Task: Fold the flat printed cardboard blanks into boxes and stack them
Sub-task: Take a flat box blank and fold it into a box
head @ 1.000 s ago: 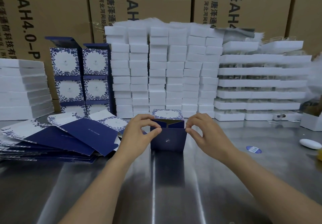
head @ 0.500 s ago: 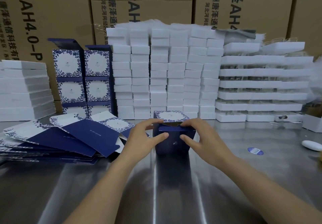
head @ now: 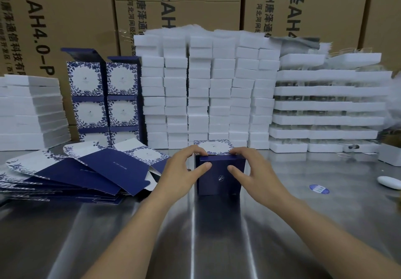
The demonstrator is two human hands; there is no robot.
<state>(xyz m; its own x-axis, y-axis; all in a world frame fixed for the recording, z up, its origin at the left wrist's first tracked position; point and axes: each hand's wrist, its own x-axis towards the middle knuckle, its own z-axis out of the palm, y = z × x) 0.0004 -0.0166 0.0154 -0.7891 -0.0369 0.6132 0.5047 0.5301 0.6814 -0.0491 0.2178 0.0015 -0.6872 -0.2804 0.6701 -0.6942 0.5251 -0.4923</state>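
A navy blue box (head: 219, 180) with a white floral flap at its far top edge stands on the steel table (head: 195, 235) in the middle. My left hand (head: 184, 170) grips its top left corner, thumb on the front face and fingers over the top. My right hand (head: 249, 170) grips the top right corner the same way. A fanned pile of flat printed blanks (head: 76, 172) lies to the left. Folded blue floral boxes (head: 104, 98) stand stacked in two columns at the back left.
White foam blocks (head: 208, 92) are stacked in tall columns behind the box, with white trays (head: 325, 105) at the right and white slabs (head: 30, 111) at the far left. Brown cartons (head: 173, 1) line the back. A white oval object (head: 389, 182) and a blue sticker (head: 319, 189) lie right.
The box's top flaps stood open with both hands pinching them; now the top is folded shut and both hands press on the upper corners.
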